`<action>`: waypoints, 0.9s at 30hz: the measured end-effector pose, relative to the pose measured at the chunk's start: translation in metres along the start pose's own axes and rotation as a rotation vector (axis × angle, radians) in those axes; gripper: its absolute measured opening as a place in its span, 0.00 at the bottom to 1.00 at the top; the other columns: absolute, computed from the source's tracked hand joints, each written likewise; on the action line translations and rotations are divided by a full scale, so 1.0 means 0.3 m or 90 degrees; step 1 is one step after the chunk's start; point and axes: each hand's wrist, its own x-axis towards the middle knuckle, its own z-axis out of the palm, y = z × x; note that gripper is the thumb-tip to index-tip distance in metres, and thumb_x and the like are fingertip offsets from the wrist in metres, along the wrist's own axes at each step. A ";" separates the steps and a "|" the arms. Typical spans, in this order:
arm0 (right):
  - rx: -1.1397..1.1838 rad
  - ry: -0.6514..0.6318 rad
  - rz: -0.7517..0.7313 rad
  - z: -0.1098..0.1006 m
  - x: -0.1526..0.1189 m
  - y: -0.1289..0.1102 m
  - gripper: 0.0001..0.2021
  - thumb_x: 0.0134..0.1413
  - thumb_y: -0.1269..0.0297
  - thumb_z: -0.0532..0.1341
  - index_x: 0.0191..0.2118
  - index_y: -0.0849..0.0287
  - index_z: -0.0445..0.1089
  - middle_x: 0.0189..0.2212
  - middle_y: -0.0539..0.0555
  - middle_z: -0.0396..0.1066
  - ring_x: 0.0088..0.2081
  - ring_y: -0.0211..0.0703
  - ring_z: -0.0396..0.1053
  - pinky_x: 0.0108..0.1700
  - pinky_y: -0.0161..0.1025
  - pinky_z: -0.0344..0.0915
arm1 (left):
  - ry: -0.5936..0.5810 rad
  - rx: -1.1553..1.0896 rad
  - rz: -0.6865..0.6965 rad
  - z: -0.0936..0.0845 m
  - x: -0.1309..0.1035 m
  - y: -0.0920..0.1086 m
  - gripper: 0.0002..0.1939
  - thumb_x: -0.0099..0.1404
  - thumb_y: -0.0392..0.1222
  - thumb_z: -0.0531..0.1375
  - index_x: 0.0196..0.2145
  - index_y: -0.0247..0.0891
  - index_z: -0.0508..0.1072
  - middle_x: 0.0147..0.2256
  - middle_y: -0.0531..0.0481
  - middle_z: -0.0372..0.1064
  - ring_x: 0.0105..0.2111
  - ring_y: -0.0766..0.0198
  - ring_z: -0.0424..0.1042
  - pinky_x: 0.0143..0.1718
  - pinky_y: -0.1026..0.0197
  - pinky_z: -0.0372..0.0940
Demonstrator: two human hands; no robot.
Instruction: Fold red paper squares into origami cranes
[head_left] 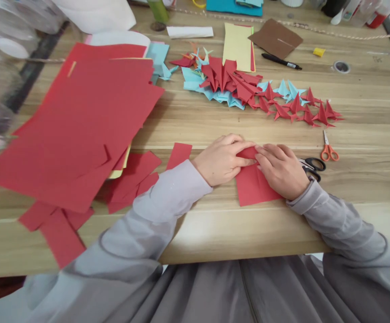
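Observation:
A square-looking sheet of red paper [251, 190] lies on the table in front of me, with a faint crease down its middle. My left hand [224, 160] holds its upper left part, index and middle fingers stretched across the top edge. From the other side, my right hand [281, 171] grips the same upper edge, its fingers bent together and almost touching the left fingertips. Both hands hide part of the sheet. Just beyond my right wrist are black-handled scissors [312, 168], partly covered by the hand. Small orange scissors [328, 151] lie farther right.
Large red sheets [76, 130] are stacked at left, with cut red strips [63, 237] near them. Folded red paper pieces [295, 107] and light blue ones [195, 83] spread across the back. Behind them are a black pen [281, 61], brown paper [275, 38] and a tape roll [342, 67].

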 end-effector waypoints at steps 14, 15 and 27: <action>-0.162 0.037 0.047 -0.056 -0.116 -0.049 0.11 0.59 0.66 0.54 0.43 0.65 0.68 0.42 0.64 0.73 0.45 0.51 0.66 0.54 0.51 0.57 | 0.025 -0.021 -0.021 0.022 0.002 -0.024 0.18 0.60 0.34 0.54 0.44 0.50 0.75 0.54 0.51 0.66 0.49 0.56 0.60 0.49 0.49 0.60; -0.152 0.050 0.048 -0.058 -0.117 -0.046 0.11 0.59 0.65 0.54 0.42 0.65 0.68 0.41 0.63 0.74 0.43 0.51 0.66 0.53 0.50 0.58 | 0.026 -0.026 -0.019 0.022 0.002 -0.032 0.19 0.60 0.34 0.54 0.44 0.50 0.75 0.54 0.51 0.66 0.49 0.56 0.60 0.49 0.50 0.60; 0.006 0.021 -0.039 0.001 -0.011 0.014 0.15 0.59 0.65 0.53 0.47 0.66 0.69 0.49 0.63 0.70 0.48 0.51 0.64 0.47 0.47 0.64 | 0.112 0.013 0.009 0.024 -0.011 -0.055 0.18 0.60 0.32 0.50 0.42 0.36 0.76 0.47 0.43 0.72 0.49 0.58 0.67 0.51 0.52 0.64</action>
